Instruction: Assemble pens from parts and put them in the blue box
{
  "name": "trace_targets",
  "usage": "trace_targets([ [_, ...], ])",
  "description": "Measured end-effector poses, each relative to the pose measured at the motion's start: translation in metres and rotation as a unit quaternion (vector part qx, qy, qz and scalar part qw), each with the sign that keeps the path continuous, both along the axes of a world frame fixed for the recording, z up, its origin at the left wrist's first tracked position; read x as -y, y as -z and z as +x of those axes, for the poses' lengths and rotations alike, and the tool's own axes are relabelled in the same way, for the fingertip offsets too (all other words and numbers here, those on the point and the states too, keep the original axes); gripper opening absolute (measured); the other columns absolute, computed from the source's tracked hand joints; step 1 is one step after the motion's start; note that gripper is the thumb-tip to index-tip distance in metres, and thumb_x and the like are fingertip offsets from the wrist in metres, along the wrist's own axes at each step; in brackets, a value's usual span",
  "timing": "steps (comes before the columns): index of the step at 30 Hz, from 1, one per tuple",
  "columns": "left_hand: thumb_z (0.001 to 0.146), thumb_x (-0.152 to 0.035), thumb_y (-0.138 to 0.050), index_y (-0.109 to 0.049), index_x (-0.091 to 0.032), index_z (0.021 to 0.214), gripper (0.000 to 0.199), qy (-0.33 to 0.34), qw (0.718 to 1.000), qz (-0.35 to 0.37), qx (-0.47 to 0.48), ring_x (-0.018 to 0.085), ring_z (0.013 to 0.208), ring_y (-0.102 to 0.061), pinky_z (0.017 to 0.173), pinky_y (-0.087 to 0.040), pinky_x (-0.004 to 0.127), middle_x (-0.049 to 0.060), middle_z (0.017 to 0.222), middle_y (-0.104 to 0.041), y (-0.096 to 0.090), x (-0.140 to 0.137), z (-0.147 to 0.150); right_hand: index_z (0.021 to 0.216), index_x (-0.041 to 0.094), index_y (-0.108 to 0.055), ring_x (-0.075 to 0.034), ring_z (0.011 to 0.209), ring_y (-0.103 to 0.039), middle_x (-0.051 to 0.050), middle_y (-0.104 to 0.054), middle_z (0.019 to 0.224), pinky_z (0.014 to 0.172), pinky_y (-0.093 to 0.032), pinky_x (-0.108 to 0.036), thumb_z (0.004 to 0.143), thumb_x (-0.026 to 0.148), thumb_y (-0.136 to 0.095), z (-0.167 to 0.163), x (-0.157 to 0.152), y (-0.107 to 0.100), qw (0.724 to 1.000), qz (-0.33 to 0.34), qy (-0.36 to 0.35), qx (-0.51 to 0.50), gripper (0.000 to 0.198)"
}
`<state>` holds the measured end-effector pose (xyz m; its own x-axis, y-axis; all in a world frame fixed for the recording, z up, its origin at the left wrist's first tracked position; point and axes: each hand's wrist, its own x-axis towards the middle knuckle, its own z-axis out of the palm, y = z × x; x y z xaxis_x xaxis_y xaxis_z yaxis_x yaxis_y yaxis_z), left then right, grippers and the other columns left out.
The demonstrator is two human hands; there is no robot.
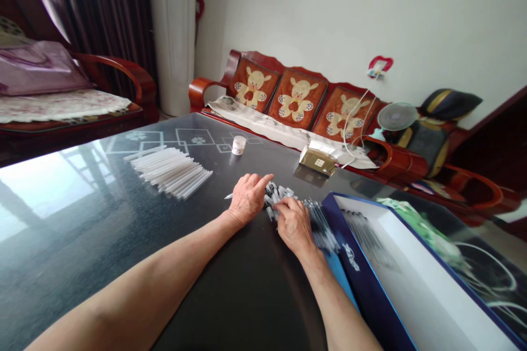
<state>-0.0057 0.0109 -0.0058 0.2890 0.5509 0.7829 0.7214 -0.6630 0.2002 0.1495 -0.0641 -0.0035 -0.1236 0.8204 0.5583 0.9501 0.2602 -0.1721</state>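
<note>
My left hand (pixel 248 198) is closed around a thin pen (pixel 228 196), whose pale pointed tip sticks out on the left; the rest is hidden in the fingers. My right hand (pixel 295 225) has its thumb and fingers drawn together at a heap of small black and clear-white pen parts (pixel 283 193), and whatever lies in the pinch is hidden. Just right of that hand, a bundle of thin clear rods with dark ends (pixel 323 226) lies against the blue box. Farther left, many white tubes (pixel 171 171) are laid side by side on the dark glossy table (pixel 123 247).
The long blue box (pixel 358 263), white inside, holds some thin dark-tipped rods (pixel 364 230). A small white cup-like roll (pixel 239 145) and a gold box (pixel 318 161) stand farther back. Green plastic packaging (pixel 428 230) lies beyond the blue box. A wooden sofa (pixel 304 98) stands behind.
</note>
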Motion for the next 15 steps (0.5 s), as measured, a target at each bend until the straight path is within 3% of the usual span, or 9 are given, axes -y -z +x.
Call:
trace_targets([
  [8, 0.092, -0.015, -0.039, -0.061, -0.022, 0.12, 0.037, 0.017, 1.0, -0.002, -0.004, 0.019, 0.075, -0.048, 0.071, -0.041, 0.032, 0.005, 0.08, -0.059, 0.004, -0.002, 0.003, 0.078, 0.02, -0.069, -0.02, 0.085, -0.057, -0.005, -0.065, 0.088, 0.082, -0.04, -0.031, 0.073, 0.004, -0.047, 0.01, 0.001, 0.001, 0.998, 0.037, 0.044, -0.032, 0.027],
  [15, 0.091, -0.015, -0.039, -0.061, -0.022, 0.12, 0.037, 0.028, 0.999, -0.021, -0.013, 0.019, 0.075, -0.049, 0.071, -0.041, 0.032, 0.005, 0.082, -0.059, 0.004, -0.001, 0.003, 0.069, 0.022, -0.064, -0.022, 0.084, -0.054, -0.005, -0.063, 0.084, 0.08, -0.035, -0.035, 0.072, 0.026, -0.063, -0.005, 0.01, -0.007, 0.996, -0.021, 0.083, 0.032, 0.005],
])
